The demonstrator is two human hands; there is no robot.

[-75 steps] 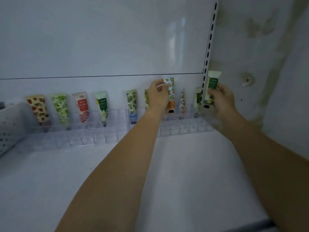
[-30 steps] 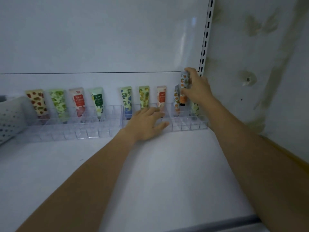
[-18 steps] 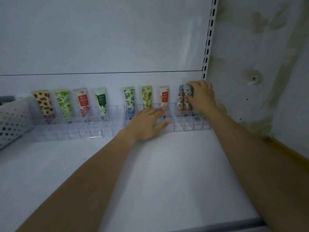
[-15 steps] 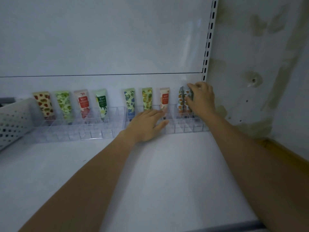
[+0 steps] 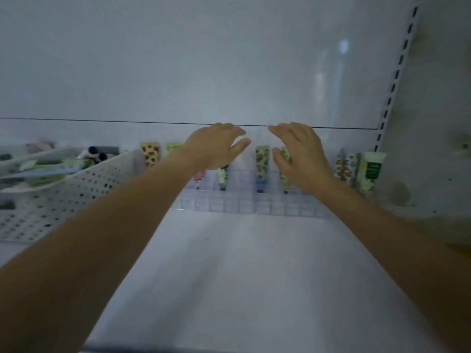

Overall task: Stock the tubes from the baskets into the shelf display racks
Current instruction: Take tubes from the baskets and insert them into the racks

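Note:
A clear compartmented display rack point(image 5: 244, 205) runs along the back of the white shelf with several patterned tubes standing upright in it. My left hand point(image 5: 214, 146) hovers in front of the tubes at the rack's middle, fingers spread and holding nothing. My right hand point(image 5: 300, 154) hovers beside it, fingers relaxed, also holding nothing. A blue-and-green tube point(image 5: 262, 164) shows between the two hands. An orange-patterned tube point(image 5: 344, 165) and a white-and-green tube point(image 5: 369, 174) stand at the rack's right end. Some tubes are hidden behind my hands.
A white perforated basket point(image 5: 63, 192) with several more tubes sits on the shelf at the left, against the rack. The white shelf surface point(image 5: 242, 276) stretches toward me. A slotted upright point(image 5: 397, 72) and a stained wall bound the right side.
My right hand has let go of the tubes at the rack's right end and moved left. My left hand has lifted off the rack front. The view has shifted left, showing the basket.

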